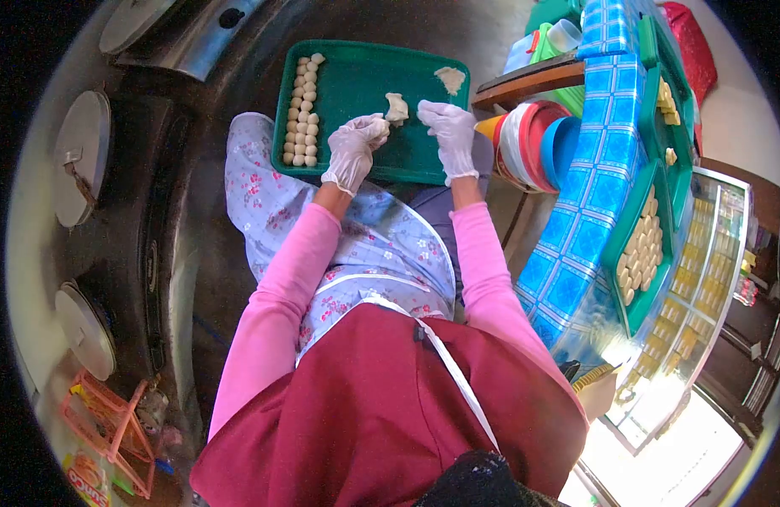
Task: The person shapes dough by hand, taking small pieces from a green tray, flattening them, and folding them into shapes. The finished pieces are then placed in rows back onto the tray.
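Observation:
My left hand [356, 150], in a thin white glove, is closed in a pinch over the green tray [347, 89]. At its fingertips is an uneven lump of pale dough [396, 108]. My right hand [451, 135], gloved too, is held just right of the lump with its fingers bent together; whatever they may hold is hidden. Small round dough balls [301, 114] stand in rows along the tray's left side. A flattened scrap of dough [450, 79] lies near the upper right corner. The tray sits across my lap.
To the right, a table with a blue checked cloth [597, 160] bears another green tray [631, 304] of shaped dough pieces [642, 249]. Stacked coloured buckets [533, 144] stand between it and me. At left are round metal lids [83, 159] on a dark surface and an orange plastic basket [111, 422].

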Available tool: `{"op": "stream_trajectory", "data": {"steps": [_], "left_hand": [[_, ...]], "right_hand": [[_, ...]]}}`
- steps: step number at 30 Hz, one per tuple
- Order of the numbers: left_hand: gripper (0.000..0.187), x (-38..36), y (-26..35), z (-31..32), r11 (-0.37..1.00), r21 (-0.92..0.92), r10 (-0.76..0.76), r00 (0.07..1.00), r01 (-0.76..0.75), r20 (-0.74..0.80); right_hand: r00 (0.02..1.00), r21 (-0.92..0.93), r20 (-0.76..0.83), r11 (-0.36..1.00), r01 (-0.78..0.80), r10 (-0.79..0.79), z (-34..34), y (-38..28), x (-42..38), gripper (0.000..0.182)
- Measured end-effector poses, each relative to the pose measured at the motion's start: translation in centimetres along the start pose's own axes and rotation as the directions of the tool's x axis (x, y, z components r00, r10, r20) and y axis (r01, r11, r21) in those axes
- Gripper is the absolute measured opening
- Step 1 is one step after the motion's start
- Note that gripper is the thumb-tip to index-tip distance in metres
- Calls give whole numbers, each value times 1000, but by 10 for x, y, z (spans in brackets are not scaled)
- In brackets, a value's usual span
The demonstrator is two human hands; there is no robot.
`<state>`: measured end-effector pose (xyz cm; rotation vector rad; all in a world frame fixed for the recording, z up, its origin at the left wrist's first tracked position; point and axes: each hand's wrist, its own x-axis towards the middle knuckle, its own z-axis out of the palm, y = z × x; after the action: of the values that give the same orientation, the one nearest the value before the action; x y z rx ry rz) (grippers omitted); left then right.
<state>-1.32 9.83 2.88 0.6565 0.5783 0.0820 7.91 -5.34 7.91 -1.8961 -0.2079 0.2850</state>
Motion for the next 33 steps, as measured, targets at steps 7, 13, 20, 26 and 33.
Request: {"op": "stream_trajectory", "data": {"steps": [7,13,20,26,33], "left_hand": [[24,30,-11,30,983,-173,64,997,-56,41],[22,53,-37,27,997,78,7,1000,-8,9],[24,33,-29,31,1000,-11,-2,990,4,144],[30,2,-2,28,999,35,-45,982,39,186],[23,-18,20,29,983,148,-141,963,108,228]], "right_hand": [[892,-583,205,682,442,-403,33,32,26,16],[997,-229,82,973,14,5,3,7,-4,10],[946,370,116,871,-325,303,-20,-41,-27,21],[954,353,171,889,-293,246,-5,-3,-21,24],[940,396,207,855,-334,271,2,-21,-28,17]]}}
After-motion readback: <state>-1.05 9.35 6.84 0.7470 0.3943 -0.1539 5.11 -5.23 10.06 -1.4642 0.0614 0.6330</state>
